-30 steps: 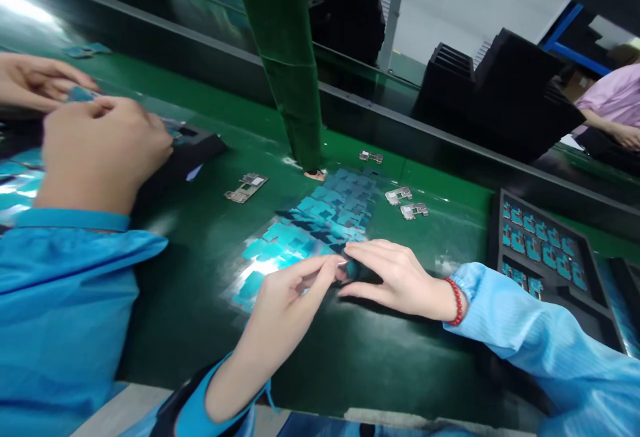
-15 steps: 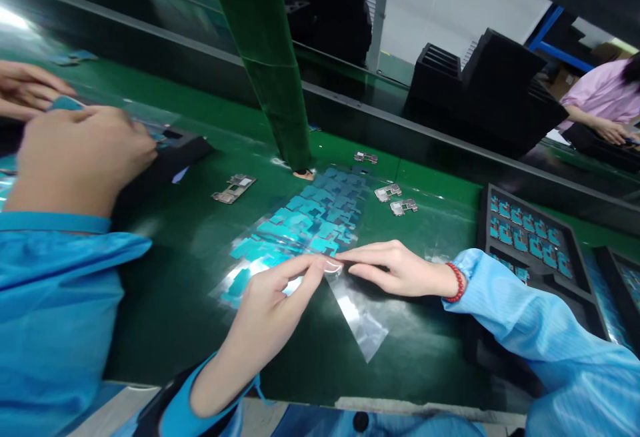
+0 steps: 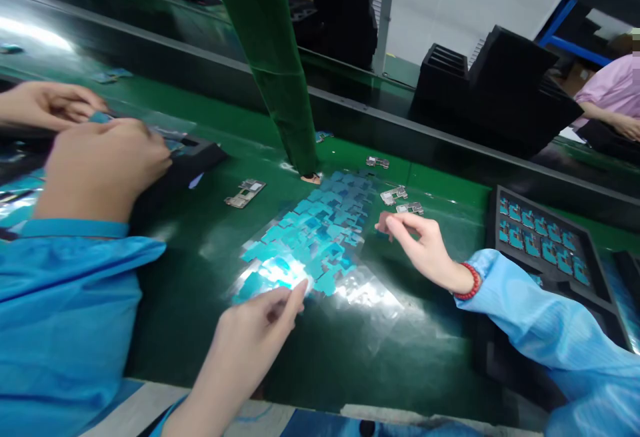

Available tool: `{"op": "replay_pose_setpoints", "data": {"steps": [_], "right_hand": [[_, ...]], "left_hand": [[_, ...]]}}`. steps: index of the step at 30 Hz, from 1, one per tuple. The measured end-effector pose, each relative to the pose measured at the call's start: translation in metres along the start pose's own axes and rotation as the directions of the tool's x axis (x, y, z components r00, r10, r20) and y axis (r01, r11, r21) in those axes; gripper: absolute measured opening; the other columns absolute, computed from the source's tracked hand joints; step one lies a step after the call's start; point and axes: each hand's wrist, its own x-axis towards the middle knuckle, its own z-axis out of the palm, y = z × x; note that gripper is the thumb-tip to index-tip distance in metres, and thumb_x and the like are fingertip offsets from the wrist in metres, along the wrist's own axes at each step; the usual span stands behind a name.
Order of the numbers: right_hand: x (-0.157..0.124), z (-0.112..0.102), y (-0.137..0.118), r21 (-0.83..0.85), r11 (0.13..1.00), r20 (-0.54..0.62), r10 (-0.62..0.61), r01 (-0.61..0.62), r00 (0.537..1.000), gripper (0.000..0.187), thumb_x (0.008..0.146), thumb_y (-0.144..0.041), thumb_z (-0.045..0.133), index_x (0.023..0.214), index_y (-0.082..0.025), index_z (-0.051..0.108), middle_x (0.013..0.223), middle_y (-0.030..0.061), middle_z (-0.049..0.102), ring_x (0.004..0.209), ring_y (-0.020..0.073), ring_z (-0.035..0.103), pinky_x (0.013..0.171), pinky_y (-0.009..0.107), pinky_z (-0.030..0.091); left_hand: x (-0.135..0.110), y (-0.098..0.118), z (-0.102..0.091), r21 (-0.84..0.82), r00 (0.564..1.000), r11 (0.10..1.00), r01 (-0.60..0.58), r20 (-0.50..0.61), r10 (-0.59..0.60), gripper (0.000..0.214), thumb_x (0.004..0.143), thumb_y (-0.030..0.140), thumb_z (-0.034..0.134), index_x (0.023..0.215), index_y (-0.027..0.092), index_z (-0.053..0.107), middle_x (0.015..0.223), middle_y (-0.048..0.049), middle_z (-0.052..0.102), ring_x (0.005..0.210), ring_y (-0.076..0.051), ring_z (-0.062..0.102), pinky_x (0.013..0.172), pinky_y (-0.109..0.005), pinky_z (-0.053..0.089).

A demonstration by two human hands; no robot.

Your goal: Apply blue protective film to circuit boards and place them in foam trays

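1. The left hand (image 3: 260,323) lies low on the green belt (image 3: 190,317). Its thumb and forefinger pinch the near edge of the sheet of teal stickers (image 3: 315,237), which lies flat on the belt in front of the person.
2. The right hand (image 3: 423,247) is lifted just off the belt at the sheet's right side. Its thumb and forefinger are closed together and the other fingers are curled. They seem to grip a corner of the clear film (image 3: 373,298), which glints on the belt by the sheet's near right corner, though the film is too transparent to be sure.
3. Judged from this, the step in hand is separating the film from the sticker sheet, with one hand anchoring and the other pulling.
4. Any further pull would call for a firm hold on the sheet's edge and a low, even pull, so that no sticker lifts or creases.
5. Two small metal shield frames (image 3: 399,194) lie just beyond the right hand, and another metal frame (image 3: 245,193) lies left of the sheet.
6. A black tray (image 3: 500,223) holding teal pieces sits to the right, behind the blue sleeve.
7. At the left, a co-worker's hands (image 3: 100,167) are busy over another black tray.
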Motion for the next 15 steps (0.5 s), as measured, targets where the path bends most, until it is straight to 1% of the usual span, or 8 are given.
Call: {"op": "replay_pose_setpoints", "data": {"steps": [1, 2, 4, 6, 9, 11, 12, 15], "right_hand": [[-0.002, -0.001, -0.001, -0.146, 0.977, 0.022, -0.152, 0.154, 0.988, 0.028, 0.097, -0.035, 0.050, 0.087, -0.016, 0.069, 0.088, 0.0071, 0.074, 0.081, 0.0182, 0.070, 0.077, 0.031, 0.058], [-0.003, -0.002, -0.003, -0.275, 0.908, 0.086, -0.305, 0.317, 0.949, 0.023, 0.096, -0.031, 0.052, 0.091, -0.017, 0.071, 0.092, 0.0071, 0.075, 0.084, 0.0192, 0.071, 0.079, 0.032, 0.058], [-0.007, -0.004, -0.007, -0.414, 0.697, 0.254, -0.529, 0.585, 0.810, 0.019, 0.095, -0.024, 0.053, 0.098, -0.019, 0.071, 0.101, 0.0072, 0.076, 0.088, 0.0209, 0.071, 0.080, 0.035, 0.058], [-0.010, -0.005, -0.011, -0.458, 0.528, 0.327, -0.648, 0.715, 0.688, 0.022, 0.094, -0.018, 0.049, 0.102, -0.018, 0.070, 0.106, 0.0089, 0.075, 0.092, 0.0220, 0.071, 0.081, 0.037, 0.058], [-0.013, -0.011, -0.015, -0.522, 0.392, 0.314, -0.737, 0.757, 0.598, 0.021, 0.093, -0.014, 0.051, 0.105, -0.013, 0.068, 0.106, 0.0130, 0.074, 0.091, 0.0230, 0.071, 0.083, 0.038, 0.058], [-0.013, -0.019, -0.015, -0.535, 0.394, 0.317, -0.726, 0.747, 0.611, 0.022, 0.091, -0.017, 0.057, 0.111, -0.011, 0.066, 0.107, 0.0136, 0.074, 0.094, 0.0236, 0.070, 0.086, 0.039, 0.057], [-0.011, -0.024, -0.014, -0.529, 0.430, 0.328, -0.691, 0.731, 0.644, 0.028, 0.091, -0.023, 0.061, 0.116, -0.011, 0.064, 0.112, 0.0141, 0.072, 0.100, 0.0248, 0.069, 0.089, 0.040, 0.056], [-0.005, -0.042, -0.012, -0.480, 0.650, 0.334, -0.486, 0.589, 0.808, 0.061, 0.083, -0.048, 0.068, 0.132, -0.015, 0.054, 0.132, 0.0163, 0.060, 0.123, 0.0299, 0.056, 0.102, 0.047, 0.049]], "left_hand": [[0.001, 0.009, -0.002, -0.004, 0.999, 0.999, -0.035, -0.031, 0.035, 0.043, 0.076, 0.060, 0.055, 0.056, 0.022, 0.063, 0.049, -0.0022, 0.062, 0.049, -0.019, 0.060, 0.052, -0.028, 0.048], [0.002, 0.020, -0.003, -0.063, 0.997, 0.995, -0.072, -0.012, 0.071, 0.041, 0.077, 0.058, 0.054, 0.060, 0.022, 0.064, 0.053, -0.0020, 0.064, 0.051, -0.019, 0.061, 0.053, -0.027, 0.049], [0.005, 0.045, -0.001, -0.254, 0.979, 0.960, -0.115, 0.137, 0.153, 0.039, 0.081, 0.056, 0.052, 0.067, 0.022, 0.064, 0.060, -0.0019, 0.066, 0.054, -0.017, 0.062, 0.054, -0.026, 0.051], [0.008, 0.065, 0.005, -0.398, 0.937, 0.912, -0.099, 0.271, 0.220, 0.035, 0.082, 0.053, 0.054, 0.069, 0.021, 0.062, 0.062, -0.0010, 0.066, 0.054, -0.016, 0.061, 0.052, -0.025, 0.050], [0.012, 0.079, 0.015, -0.467, 0.899, 0.881, -0.077, 0.349, 0.264, 0.030, 0.084, 0.047, 0.055, 0.070, 0.021, 0.058, 0.060, 0.0011, 0.063, 0.050, -0.013, 0.058, 0.051, -0.023, 0.048], [0.016, 0.079, 0.019, -0.455, 0.883, 0.886, -0.092, 0.375, 0.284, 0.029, 0.087, 0.043, 0.053, 0.069, 0.021, 0.056, 0.060, 0.0014, 0.063, 0.050, -0.012, 0.057, 0.052, -0.023, 0.047], [0.019, 0.078, 0.019, -0.444, 0.877, 0.890, -0.104, 0.381, 0.293, 0.028, 0.087, 0.042, 0.052, 0.068, 0.021, 0.054, 0.059, 0.0016, 0.063, 0.049, -0.012, 0.057, 0.052, -0.023, 0.046], [0.032, 0.077, 0.016, -0.416, 0.876, 0.899, -0.134, 0.375, 0.304, 0.026, 0.086, 0.040, 0.053, 0.068, 0.022, 0.049, 0.055, 0.0025, 0.062, 0.047, -0.013, 0.056, 0.052, -0.024, 0.044]]}}
